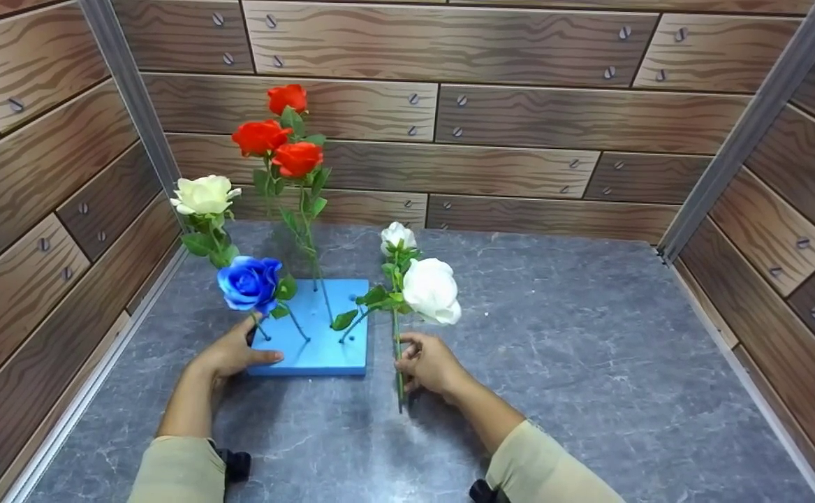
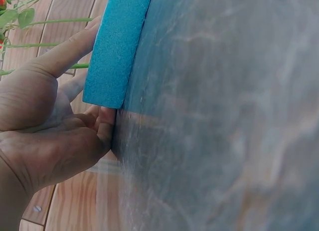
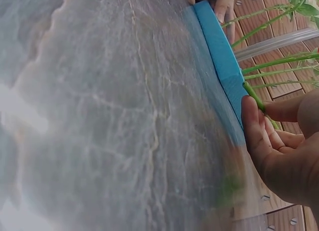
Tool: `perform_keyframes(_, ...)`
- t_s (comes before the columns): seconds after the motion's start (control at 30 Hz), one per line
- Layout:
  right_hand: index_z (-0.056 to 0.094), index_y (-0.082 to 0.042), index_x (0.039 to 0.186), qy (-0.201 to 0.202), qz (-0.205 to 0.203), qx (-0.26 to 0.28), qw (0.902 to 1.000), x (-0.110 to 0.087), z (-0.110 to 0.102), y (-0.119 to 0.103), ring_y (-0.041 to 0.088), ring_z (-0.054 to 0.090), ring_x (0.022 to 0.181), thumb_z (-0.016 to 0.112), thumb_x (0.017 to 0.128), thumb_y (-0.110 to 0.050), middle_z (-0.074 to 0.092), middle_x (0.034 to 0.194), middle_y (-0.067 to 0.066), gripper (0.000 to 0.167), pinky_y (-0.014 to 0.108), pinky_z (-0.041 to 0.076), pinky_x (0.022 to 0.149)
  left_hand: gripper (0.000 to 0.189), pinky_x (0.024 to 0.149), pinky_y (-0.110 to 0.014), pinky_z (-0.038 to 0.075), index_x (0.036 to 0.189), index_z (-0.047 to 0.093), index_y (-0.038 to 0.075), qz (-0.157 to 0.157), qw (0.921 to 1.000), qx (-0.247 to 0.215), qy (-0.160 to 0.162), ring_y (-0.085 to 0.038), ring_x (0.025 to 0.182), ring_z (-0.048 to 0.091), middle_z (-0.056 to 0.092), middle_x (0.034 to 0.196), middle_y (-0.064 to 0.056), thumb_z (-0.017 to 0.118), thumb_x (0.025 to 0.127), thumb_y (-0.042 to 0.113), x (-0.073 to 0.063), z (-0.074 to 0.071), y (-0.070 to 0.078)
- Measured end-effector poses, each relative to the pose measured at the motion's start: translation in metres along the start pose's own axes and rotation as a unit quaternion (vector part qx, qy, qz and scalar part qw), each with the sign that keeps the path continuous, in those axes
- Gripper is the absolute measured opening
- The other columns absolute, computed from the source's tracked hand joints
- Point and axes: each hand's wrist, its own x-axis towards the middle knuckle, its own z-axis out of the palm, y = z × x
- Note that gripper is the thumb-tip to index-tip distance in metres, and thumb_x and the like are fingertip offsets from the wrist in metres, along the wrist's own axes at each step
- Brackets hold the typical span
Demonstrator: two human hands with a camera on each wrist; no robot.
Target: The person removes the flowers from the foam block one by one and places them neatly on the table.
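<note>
A blue foam block lies on the grey tabletop with several artificial roses stuck upright in it. My left hand grips its left side, thumb on the top face; the left wrist view shows the fingers along the block's edge. Close by that hand stands a blue rose. Just right of the block, my right hand pinches a green rose stem near its lower end. The stem runs up toward a small white rose and a large white rose, which overlap in the head view.
Three red roses rise tallest at the block's back, and a cream rose leans out left. Small holes dot the block. Wood-patterned panels wall the grey table at the back and both sides.
</note>
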Motion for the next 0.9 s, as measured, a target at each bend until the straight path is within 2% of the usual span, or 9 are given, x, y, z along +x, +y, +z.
perform_keyframes(0.27, 0.049, 0.012, 0.152, -0.014, -0.002, 0.013, 0.9998, 0.0009, 0.0008, 0.0036, 0.012, 0.063, 0.061, 0.068, 0.099, 0.008, 0.065, 0.089, 0.002, 0.056, 0.027, 0.063, 0.058, 0.125, 0.135, -0.07, 0.01, 0.175, 0.002, 0.007, -0.006, 1.0, -0.004, 0.006, -0.054, 0.167, -0.005, -0.005, 0.18, -0.032, 0.091, 0.091, 0.03, 0.0012, 0.0006, -0.0011)
perform_keyframes(0.5, 0.051, 0.012, 0.15, -0.027, 0.007, 0.025, 0.9993, 0.0004, -0.0003, 0.0048, 0.014, 0.066, 0.065, 0.067, 0.099, 0.008, 0.069, 0.09, 0.005, 0.054, 0.031, 0.065, 0.061, 0.125, 0.134, -0.071, 0.01, 0.175, 0.001, 0.008, 0.0, 1.0, -0.001, 0.004, -0.055, 0.166, -0.006, -0.006, 0.18, -0.032, 0.091, 0.091, 0.031, 0.0024, 0.0006, -0.0017)
perform_keyframes(0.7, 0.056, 0.01, 0.146, -0.018, -0.006, -0.023, 0.9995, 0.0009, -0.0003, 0.0063, 0.013, 0.065, 0.068, 0.069, 0.099, 0.005, 0.075, 0.092, 0.012, 0.049, 0.027, 0.061, 0.057, 0.124, 0.133, -0.072, 0.012, 0.176, 0.001, 0.01, -0.001, 1.0, -0.001, 0.005, -0.056, 0.166, -0.004, -0.005, 0.18, -0.032, 0.09, 0.091, 0.031, 0.0019, 0.0012, -0.0024)
perform_keyframes(0.9, 0.059, 0.009, 0.144, -0.005, -0.014, -0.065, 0.9978, 0.0007, 0.0016, 0.0073, 0.013, 0.064, 0.066, 0.069, 0.098, 0.003, 0.075, 0.089, 0.013, 0.047, 0.025, 0.059, 0.053, 0.123, 0.133, -0.072, 0.012, 0.175, 0.0, 0.009, 0.003, 1.0, -0.005, 0.002, -0.056, 0.166, -0.004, -0.005, 0.18, -0.032, 0.089, 0.093, 0.03, 0.001, 0.001, -0.0025)
